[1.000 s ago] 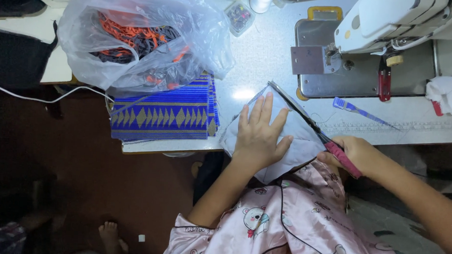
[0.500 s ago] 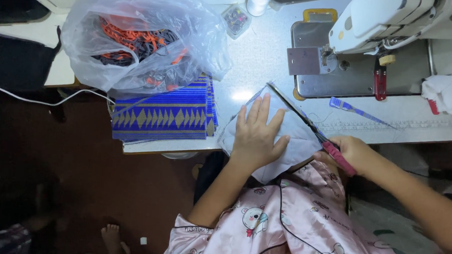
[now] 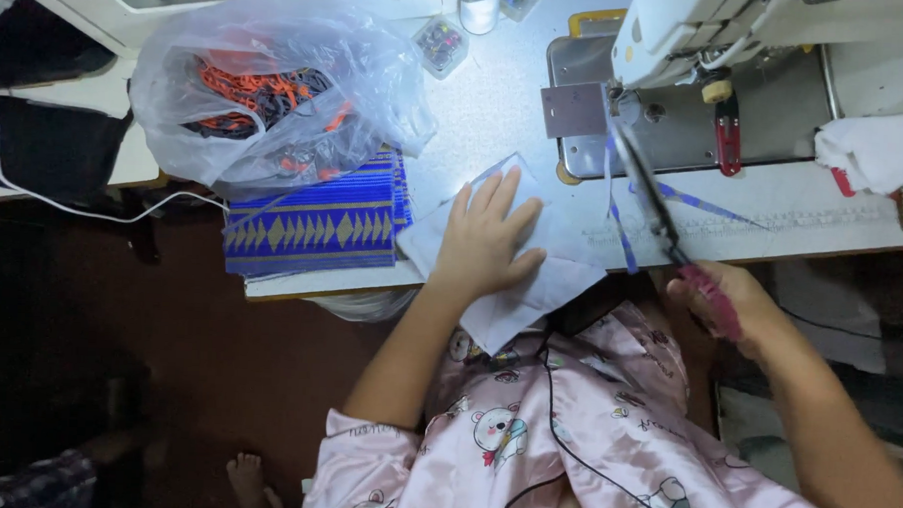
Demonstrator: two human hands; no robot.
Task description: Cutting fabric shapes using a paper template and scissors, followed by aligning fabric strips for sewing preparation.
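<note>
Pink satin pyjama top (image 3: 565,438), cartoon bears

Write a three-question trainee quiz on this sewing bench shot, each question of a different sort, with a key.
1. True or false: the left hand lies flat on the pale fabric piece.
2. Multiple choice: the right hand grips
A. a spool of thread
B. scissors with pink handles
C. a clear plastic bag
3. Fill in: the folded blue and gold patterned cloth sits partly under the clear plastic ____ of orange and dark scraps.

Key: 1 true; 2 B; 3 bag.
</note>
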